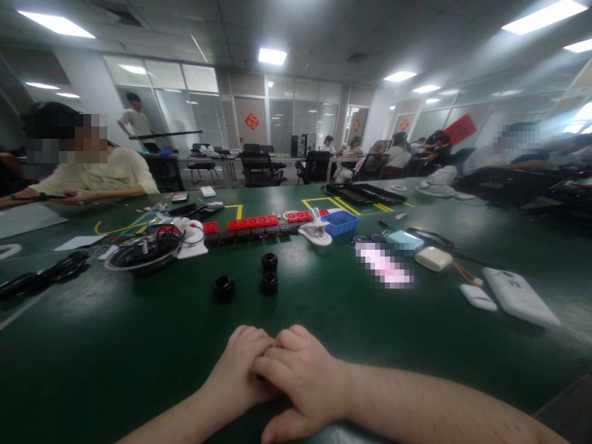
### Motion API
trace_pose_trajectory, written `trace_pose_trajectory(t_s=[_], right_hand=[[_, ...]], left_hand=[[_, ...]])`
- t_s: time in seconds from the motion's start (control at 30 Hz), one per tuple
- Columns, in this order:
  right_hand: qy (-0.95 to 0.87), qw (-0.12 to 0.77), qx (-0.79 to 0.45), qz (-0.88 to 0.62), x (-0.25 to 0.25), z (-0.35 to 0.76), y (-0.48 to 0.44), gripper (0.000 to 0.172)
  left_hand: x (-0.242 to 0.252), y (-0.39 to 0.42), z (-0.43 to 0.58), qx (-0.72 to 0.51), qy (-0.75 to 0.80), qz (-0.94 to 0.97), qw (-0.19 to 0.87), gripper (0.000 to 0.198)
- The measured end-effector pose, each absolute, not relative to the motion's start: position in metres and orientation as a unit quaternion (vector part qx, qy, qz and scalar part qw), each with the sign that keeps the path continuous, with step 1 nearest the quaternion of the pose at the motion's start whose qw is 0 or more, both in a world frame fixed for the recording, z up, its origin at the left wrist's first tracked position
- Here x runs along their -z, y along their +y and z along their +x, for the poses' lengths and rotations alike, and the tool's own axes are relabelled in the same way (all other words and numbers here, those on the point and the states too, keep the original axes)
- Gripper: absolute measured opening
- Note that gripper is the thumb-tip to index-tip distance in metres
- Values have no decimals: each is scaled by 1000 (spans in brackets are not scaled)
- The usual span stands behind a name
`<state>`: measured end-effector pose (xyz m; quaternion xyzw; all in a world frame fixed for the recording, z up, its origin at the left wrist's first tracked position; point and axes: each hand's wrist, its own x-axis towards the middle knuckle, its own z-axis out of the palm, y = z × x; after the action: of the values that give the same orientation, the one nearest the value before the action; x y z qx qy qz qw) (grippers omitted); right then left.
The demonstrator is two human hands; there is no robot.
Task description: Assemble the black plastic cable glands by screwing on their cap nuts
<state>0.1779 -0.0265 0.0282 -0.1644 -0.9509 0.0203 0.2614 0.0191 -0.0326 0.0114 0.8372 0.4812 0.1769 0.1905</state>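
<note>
My left hand (234, 370) and my right hand (303, 370) rest together on the green table (139, 345) near its front edge. The left hand is curled into a loose fist. The right hand lies over it with its fingers folded onto the left knuckles. Neither hand shows anything held. Nearest to them, further up the table, stand three small black round parts: one (224, 287) at the left and two (269, 271) close together to its right. They are well apart from both hands.
Behind them runs a row of red blocks (252, 222), with a white clip (314, 232), a blue basket (341, 222) and a bowl of cables (143, 250). White devices (518, 296) lie at the right. A seated person (92, 176) leans on the table's left side.
</note>
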Motion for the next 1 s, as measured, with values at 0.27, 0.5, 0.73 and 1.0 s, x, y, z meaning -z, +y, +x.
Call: trace_pose_trajectory(t_s=[0.27,0.5,0.73,1.0], right_hand=[[-951,276,-25,-139,-23,178,-28,70],[-953,263,-34,-148,-25,181,-30,69],[-944,284,-18,-168,-27,183,-30,61],[-931,289,-29,-220,-31,188,-27,43]], left_hand=[[-21,-34,18,-161,491,833,200,17],[-27,-35,17,-156,533,808,196,13],[-18,-32,15,-174,548,795,193,12],[-15,-30,14,-193,551,789,193,18]])
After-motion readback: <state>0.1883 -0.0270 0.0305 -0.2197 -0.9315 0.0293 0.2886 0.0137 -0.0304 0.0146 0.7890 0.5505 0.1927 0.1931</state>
